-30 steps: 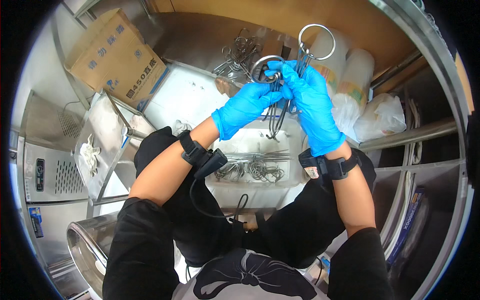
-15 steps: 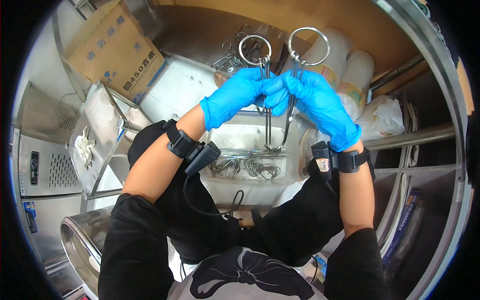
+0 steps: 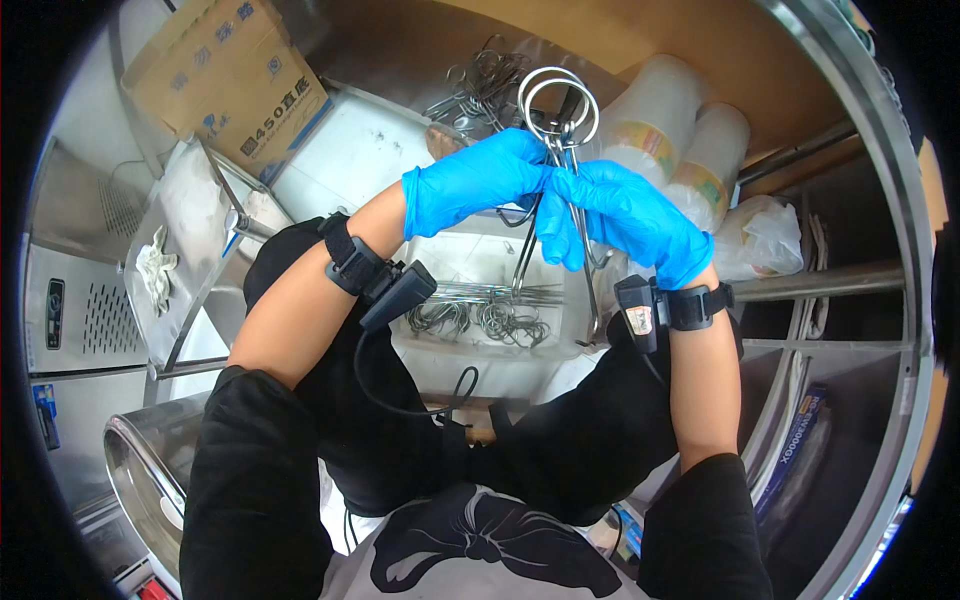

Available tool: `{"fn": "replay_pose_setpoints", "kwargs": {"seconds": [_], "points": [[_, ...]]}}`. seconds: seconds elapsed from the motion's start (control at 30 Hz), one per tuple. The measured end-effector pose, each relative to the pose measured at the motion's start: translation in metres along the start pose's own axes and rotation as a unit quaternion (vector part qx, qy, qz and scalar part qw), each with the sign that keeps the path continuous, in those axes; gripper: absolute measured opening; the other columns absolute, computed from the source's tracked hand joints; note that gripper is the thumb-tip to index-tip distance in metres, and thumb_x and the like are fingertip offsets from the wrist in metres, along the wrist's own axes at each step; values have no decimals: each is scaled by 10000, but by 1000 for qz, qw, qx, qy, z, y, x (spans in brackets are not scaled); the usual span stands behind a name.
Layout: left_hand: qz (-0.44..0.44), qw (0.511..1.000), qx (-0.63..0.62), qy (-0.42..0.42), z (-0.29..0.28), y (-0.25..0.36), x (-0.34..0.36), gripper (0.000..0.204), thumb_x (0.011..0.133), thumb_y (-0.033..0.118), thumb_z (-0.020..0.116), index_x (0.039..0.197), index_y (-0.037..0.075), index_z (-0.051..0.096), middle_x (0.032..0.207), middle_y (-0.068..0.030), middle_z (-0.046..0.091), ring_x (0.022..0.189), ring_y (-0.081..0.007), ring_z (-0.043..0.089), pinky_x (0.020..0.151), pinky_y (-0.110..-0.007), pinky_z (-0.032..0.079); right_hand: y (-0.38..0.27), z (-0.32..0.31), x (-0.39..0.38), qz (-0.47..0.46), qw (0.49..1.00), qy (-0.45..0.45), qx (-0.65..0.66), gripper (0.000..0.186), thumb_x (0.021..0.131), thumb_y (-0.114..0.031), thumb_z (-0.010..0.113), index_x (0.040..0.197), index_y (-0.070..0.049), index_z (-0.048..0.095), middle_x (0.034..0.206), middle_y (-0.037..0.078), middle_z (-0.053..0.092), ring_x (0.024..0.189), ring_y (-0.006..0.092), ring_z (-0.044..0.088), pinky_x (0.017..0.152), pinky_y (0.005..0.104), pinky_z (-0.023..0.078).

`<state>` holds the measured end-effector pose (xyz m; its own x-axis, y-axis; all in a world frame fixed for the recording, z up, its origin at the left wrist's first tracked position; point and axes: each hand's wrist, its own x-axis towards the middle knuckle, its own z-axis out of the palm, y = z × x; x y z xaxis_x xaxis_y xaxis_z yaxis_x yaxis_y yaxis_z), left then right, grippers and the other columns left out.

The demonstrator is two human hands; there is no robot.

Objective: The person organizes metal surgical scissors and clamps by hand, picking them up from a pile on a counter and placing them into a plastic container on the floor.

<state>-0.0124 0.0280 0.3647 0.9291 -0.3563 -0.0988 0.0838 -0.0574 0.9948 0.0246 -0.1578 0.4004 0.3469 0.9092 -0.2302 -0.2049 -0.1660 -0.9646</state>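
Two long metal ring-topped hooks (image 3: 588, 275) hang from my gloved hands, their large rings overlapping at the top and their lower ends apart. My left hand (image 3: 475, 185), in a blue glove, is closed around the upper shanks just below the rings. My right hand (image 3: 635, 220), also blue-gloved, is closed on the shanks from the other side, its fingertips meeting the left hand. Fingers hide where the hooks meet. Below is a translucent plastic tub (image 3: 470, 362) with straight metal rods and several curled hooks (image 3: 512, 325) in it.
A heap of metal hooks (image 3: 490, 85) lies at the back. A cardboard box (image 3: 240, 100) stands back left; stacked plastic cups (image 3: 655, 110) and a white plastic bag (image 3: 765, 235) are at right. On the left are a pale glove (image 3: 157, 268) and a metal pot (image 3: 130, 450).
The two rings, apart before, have come together and overlap. The right-hand ring moved left and down. The lower hook ends have swung apart, one toward my right knee.
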Motion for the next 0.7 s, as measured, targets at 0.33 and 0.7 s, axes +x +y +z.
{"fn": "replay_pose_setpoints", "kwargs": {"seconds": [0.33, 0.7], "points": [[58, 994, 85, -36, 2, 1, -4, 277, 762, 3, 507, 1039, 11, 513, 872, -67, 581, 795, -106, 542, 749, -238, 446, -2, 0, 3, -25, 998, 32, 40, 332, 910, -304, 470, 843, -3, 593, 712, 89, 609, 571, 134, 569, 528, 228, 457], [86, 991, -100, -2, 19, 6, -5, 403, 909, 423, 430, 1033, 48, 509, 686, -48, 557, 547, -132, 543, 550, -253, 450, 28, -11, 18, -107, 993, 0, 56, 210, 893, -181, 482, 929, 11, 558, 772, 89, 583, 643, 158, 572, 622, 258, 476]]}}
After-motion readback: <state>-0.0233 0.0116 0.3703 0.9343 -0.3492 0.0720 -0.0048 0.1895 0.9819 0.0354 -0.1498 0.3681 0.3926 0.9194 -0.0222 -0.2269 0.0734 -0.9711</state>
